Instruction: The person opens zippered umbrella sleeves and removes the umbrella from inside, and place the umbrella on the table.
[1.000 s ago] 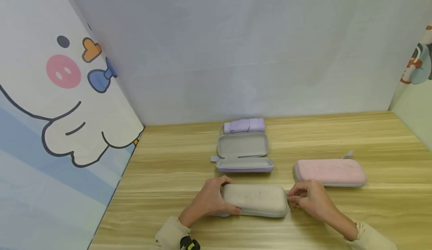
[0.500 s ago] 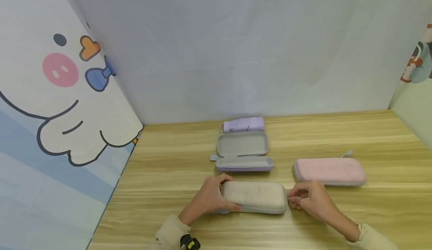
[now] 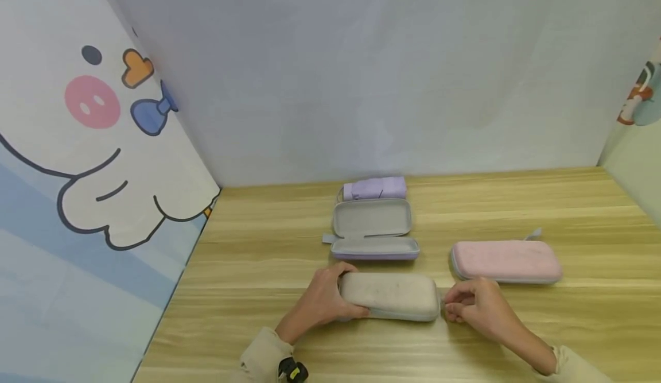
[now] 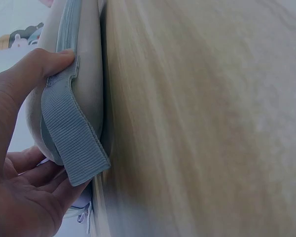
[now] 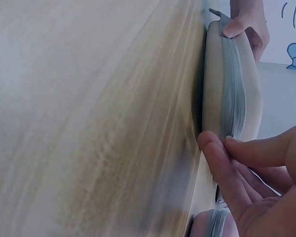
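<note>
In the head view, a closed beige zippered hard case [image 3: 389, 296] lies on the table. My left hand [image 3: 325, 297] grips its left end, with the thumb on the front side and fingers round the back. The left wrist view shows a grey fabric strap [image 4: 71, 118] at that end, below the thumb. At the right end, the thumb and index finger of my right hand [image 3: 477, 305] pinch at the zipper [image 5: 232, 98]; the pull is mostly hidden by the fingertips.
Behind stands an open purple case [image 3: 374, 248] with a grey lining, and a folded purple umbrella [image 3: 374, 188] lies behind that. To the right lies a closed pink case [image 3: 506, 261]. A grey wall [image 3: 387, 84] borders the wooden table [image 3: 258, 222] at the back.
The beige case has shifted slightly away from me with my left hand. My right hand has edged a little rightward and nearer relative to it. The view has tilted slightly.
</note>
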A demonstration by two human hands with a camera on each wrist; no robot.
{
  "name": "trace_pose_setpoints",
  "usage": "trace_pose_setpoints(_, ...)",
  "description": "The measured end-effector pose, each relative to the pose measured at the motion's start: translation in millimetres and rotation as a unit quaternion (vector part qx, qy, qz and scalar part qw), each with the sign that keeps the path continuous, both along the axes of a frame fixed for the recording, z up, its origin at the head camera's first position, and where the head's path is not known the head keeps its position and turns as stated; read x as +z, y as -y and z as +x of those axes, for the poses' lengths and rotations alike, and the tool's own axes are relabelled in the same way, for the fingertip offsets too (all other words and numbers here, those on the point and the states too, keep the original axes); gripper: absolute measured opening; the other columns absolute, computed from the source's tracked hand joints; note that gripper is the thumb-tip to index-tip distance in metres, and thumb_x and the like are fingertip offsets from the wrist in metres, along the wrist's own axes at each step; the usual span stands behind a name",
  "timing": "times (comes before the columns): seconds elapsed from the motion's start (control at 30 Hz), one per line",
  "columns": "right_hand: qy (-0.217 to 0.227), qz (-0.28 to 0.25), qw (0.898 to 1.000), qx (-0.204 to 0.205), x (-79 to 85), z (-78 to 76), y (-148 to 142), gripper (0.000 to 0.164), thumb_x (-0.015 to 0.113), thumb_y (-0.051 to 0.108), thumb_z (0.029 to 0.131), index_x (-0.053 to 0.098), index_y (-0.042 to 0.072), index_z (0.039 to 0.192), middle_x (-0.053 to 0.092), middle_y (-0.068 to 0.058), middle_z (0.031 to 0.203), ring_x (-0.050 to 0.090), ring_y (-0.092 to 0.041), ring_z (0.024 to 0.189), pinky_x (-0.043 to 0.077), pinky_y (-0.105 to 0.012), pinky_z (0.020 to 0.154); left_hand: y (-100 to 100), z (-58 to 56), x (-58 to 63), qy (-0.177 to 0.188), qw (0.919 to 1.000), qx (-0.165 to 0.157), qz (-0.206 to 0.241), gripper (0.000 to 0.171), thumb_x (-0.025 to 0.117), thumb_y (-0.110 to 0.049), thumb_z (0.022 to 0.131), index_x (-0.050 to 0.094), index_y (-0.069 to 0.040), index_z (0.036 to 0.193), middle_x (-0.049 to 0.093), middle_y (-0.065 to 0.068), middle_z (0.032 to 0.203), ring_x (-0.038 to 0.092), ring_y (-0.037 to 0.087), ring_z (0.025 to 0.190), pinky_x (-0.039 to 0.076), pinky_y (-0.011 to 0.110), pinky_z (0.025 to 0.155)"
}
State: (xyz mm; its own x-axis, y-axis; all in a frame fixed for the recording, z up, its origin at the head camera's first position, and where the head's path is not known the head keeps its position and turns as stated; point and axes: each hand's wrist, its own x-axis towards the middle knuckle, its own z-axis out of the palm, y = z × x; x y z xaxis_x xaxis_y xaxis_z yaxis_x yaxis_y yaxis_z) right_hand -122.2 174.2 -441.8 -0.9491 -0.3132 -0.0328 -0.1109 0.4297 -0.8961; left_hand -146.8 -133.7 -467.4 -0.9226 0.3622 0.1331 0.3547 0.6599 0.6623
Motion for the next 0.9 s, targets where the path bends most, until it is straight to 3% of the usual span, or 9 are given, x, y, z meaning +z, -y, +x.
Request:
trace_pose_setpoints(0.17,0.005,-0.002,1.0,-0.007,-0.3,1.8,-0.1,0.01,0.065,-0.015,0.071,0.067,-0.006,0.075,0.066,-0.011,0.069,0.065,-0.016,0.058,0.054,-0.028,0.052,1.9,-0.4,0.1,-0.015,0.9998,-0.006,0.011,0.068,0.089,-0.046,0.054,0.062,-0.014,0.109,0.065,-0.001,0.1,0.058,0.011,0.086,0.048,0.026,0.073)
trace_pose_setpoints(0.47,0.004,-0.003,1.0,-0.029,-2.9,2.6,2.3,0.004,0.065,-0.011,0.077,0.068,-0.008,0.077,0.067,-0.011,0.067,0.065,-0.017,0.057,0.053,-0.027,0.051,11.6,-0.1,0.3,-0.013,0.9975,-0.066,0.021,0.073,0.089,-0.041,0.059,0.058,-0.011,0.118,0.059,-0.003,0.112,0.054,0.012,0.101,0.047,0.031,0.086)
trace_pose_setpoints(0.9,0.004,-0.011,1.0,-0.018,-3.6,11.0,1.3,0.005,0.068,-0.01,0.076,0.067,-0.007,0.08,0.067,-0.012,0.07,0.065,-0.016,0.058,0.054,-0.027,0.053,8.4,2.3,0.4,-0.009,0.9988,-0.031,0.036,0.065,0.09,-0.038,0.057,0.062,-0.013,0.11,0.062,-0.003,0.104,0.056,0.011,0.091,0.048,0.027,0.077)
